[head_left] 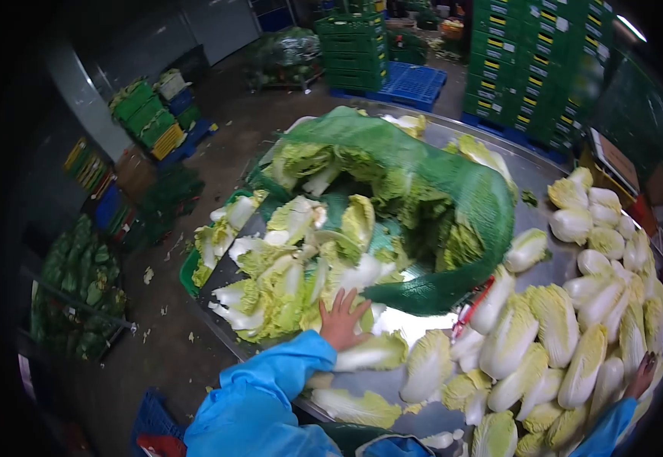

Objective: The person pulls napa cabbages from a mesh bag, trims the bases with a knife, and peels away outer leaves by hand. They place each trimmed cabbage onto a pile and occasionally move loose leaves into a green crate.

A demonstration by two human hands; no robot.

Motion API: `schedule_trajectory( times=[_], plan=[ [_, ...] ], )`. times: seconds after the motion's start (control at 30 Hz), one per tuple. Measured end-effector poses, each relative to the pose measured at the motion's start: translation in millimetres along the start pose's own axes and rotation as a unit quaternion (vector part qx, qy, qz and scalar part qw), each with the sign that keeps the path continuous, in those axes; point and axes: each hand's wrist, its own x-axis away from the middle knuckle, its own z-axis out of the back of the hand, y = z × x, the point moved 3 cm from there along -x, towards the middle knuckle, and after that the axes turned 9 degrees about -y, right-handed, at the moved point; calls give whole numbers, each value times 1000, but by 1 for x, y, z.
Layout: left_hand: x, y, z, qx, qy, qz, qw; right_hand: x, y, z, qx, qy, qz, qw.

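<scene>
Blue sleeve (pixel 244 407) foremost; left hand (pixel 341 321) splayed, unclenched, napa cabbage (pixel 377 353) just to its near right; right hand (pixel 641 375), I can't tell.

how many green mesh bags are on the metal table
1: the green mesh bag lies with its mouth gaping, toward the far side of the metal table, behind loose napa cabbage leaves. Another could be hidden underneath.

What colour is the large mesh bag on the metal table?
Green mesh bag, clearest in head view.
</scene>
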Motion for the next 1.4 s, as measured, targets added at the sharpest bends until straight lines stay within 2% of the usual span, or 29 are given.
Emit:
schedule_trajectory(
  times=[0.07, 0.1, 0.13, 0.2, 0.23, 0.27, 0.33, 0.4, 0.47, 0.53, 0.57, 0.67, 0.7, 0.77, 0.8, 0.83, 0.87, 0.93, 0.97, 1.0, 1.07, 1.13, 1.17, 1.2, 1.27, 1.3, 1.33, 1.37, 1.4],
  plan=[
    [9, -37, -4, 32, 6, 8, 999, 42, -84, -53, -92, -104, 1, 990],
    [14, -59, -4, 64, 13, 9, 998, 70, -150, -77, -92, -128, -52, 986],
    [15, -83, -2, 67, 14, 16, 998, 69, -143, -103, -114, -191, 6, 975],
    [8, -138, 4, 72, 18, 17, 997, 93, -185, -155, -140, -197, 38, 970],
    [3, -170, -2, 123, 84, -43, 988, 117, -239, -175, -143, -244, 29, 959],
    [-1, -197, 1, 128, 84, -45, 987, 144, -297, -195, -144, -289, 18, 946],
    [-18, -254, 6, 243, -50, 29, 968, 181, -350, -246, -167, -332, 17, 928],
    [-29, -300, 31, 267, -25, 37, 963, 220, -406, -294, -150, -402, 23, 903],
    [-47, -352, 51, 166, -87, 94, 978, 257, -491, -333, -103, -451, 83, 883],
    [-67, -395, 69, 106, -115, 107, 982, 283, -543, -381, -215, -498, 119, 832],
    [-77, -414, 82, 68, -49, 113, 990, 292, -582, -394, -169, -546, 80, 817],
    [-103, -442, 125, -61, 161, 210, 962, 302, -619, -484, -288, -524, 135, 790],
    [-116, -440, 139, -60, 161, 200, 965, 295, -632, -506, -272, -544, 84, 789],
    [-140, -425, 176, -165, 230, 183, 941, 271, -641, -562, -298, -458, 151, 824],
    [-150, -405, 194, -64, 233, 97, 966, 260, -647, -582, -306, -404, 146, 849],
    [-164, -376, 204, 40, 227, 10, 973, 244, -646, -603, -242, -438, 83, 862],
    [-186, -348, 199, 199, 173, -41, 964, 234, -652, -614, -239, -435, 80, 864],
    [-230, -281, 189, 449, 44, -96, 887, 228, -666, -638, -353, -451, -10, 820],
    [-259, -251, 179, 596, -18, -106, 795, 225, -670, -641, -352, -449, -11, 821],
    [-281, -224, 180, 652, -90, -41, 752, 223, -673, -642, -386, -455, -48, 801],
    [-324, -184, 170, 738, -71, 56, 669, 223, -671, -643, -415, -458, -86, 781],
    [-355, -145, 154, 820, 42, 62, 567, 233, -664, -642, -402, -493, -127, 761],
    [-344, -130, 169, 796, 142, 62, 586, 241, -670, -634, -420, -486, -147, 752],
    [-343, -120, 166, 808, 211, 46, 548, 245, -667, -637, -419, -482, -122, 759],
    [-329, -119, 158, 811, 200, 43, 547, 256, -662, -620, -375, -495, -96, 778],
    [-316, -126, 153, 820, 180, 13, 543, 273, -657, -614, -386, -453, -43, 803],
    [-286, -135, 158, 797, 172, 38, 578, 296, -650, -605, -393, -409, 7, 823],
    [-254, -143, 158, 830, 106, 34, 546, 321, -652, -575, -361, -471, -55, 803],
    [-219, -155, 157, 822, 94, 40, 560, 346, -657, -532, -326, -530, -114, 774]
  ],
)
